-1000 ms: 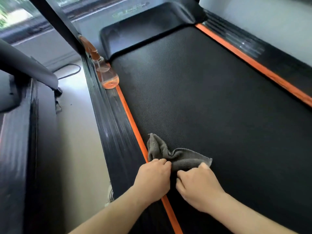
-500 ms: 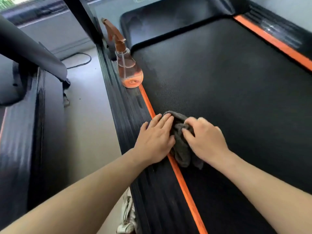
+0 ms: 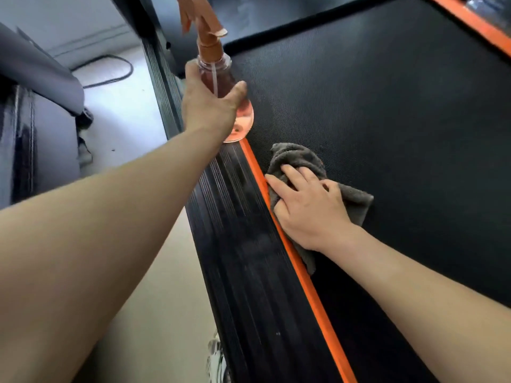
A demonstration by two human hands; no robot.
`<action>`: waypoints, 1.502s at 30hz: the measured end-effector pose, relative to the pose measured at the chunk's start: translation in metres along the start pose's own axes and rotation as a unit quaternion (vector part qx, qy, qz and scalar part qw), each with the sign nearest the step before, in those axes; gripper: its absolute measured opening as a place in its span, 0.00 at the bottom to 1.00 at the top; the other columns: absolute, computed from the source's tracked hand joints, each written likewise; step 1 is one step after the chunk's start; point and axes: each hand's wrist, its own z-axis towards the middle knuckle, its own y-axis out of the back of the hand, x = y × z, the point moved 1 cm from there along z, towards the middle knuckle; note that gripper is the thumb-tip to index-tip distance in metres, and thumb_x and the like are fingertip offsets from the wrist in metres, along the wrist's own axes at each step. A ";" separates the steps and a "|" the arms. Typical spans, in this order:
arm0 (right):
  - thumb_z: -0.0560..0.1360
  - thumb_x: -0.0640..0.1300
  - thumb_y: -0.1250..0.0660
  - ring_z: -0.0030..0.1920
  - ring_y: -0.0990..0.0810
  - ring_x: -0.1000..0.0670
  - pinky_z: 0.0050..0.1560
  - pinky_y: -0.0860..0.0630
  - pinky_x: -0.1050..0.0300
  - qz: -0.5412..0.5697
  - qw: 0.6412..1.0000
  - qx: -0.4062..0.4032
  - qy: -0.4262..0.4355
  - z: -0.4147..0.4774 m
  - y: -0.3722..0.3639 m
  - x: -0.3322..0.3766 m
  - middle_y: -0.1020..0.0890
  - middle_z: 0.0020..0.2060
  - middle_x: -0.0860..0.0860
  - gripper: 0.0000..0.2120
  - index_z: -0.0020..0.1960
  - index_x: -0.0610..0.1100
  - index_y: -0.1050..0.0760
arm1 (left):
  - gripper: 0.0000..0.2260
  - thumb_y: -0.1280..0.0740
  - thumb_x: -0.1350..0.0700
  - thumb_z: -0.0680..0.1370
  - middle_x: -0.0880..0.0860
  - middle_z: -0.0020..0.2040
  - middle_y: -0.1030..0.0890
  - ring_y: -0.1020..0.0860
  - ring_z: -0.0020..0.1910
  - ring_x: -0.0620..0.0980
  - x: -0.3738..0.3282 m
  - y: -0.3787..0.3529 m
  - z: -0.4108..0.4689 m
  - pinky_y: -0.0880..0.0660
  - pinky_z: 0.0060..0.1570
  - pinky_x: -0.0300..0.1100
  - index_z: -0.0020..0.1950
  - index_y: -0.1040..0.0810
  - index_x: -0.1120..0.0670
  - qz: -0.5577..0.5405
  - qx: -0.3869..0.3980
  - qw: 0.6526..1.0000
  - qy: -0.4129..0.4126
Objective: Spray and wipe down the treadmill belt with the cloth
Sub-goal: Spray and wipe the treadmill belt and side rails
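Left hand (image 3: 210,106) is extended forward and grips the spray bottle (image 3: 214,69): thumb curled round the side nearer the belt, fingers (image 3: 190,71) wrapped round the far side, below the orange trigger head (image 3: 206,31). The bottle is upright, clear, and holds pinkish liquid in its lower part. Its base sits at the inner edge of the black ribbed side rail (image 3: 243,258), at the far end of the orange strip (image 3: 304,272); whether it rests on the rail or is lifted cannot be told. Right hand (image 3: 309,205) lies palm down on the grey cloth (image 3: 298,158), fingers straight and slightly spread, pressing it flat. The cloth is bunched on the left margin of the treadmill belt (image 3: 387,120), touching the orange strip, with its folds showing beyond the fingertips and behind the wrist. Cloth and bottle are near each other but apart. A pale floor (image 3: 132,120) with a dark cable (image 3: 116,76) lies left of the rail.
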 end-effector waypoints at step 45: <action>0.78 0.57 0.34 0.37 0.16 0.42 0.40 0.23 0.50 0.723 0.575 -0.020 -0.382 -0.380 0.022 -0.084 0.18 0.34 0.43 0.22 0.39 0.39 0.21 | 0.14 0.35 0.55 0.76 0.50 0.55 0.18 0.21 0.55 0.51 -0.095 -0.024 -0.418 0.29 0.51 0.39 0.62 0.21 0.50 0.255 0.271 0.927 0.051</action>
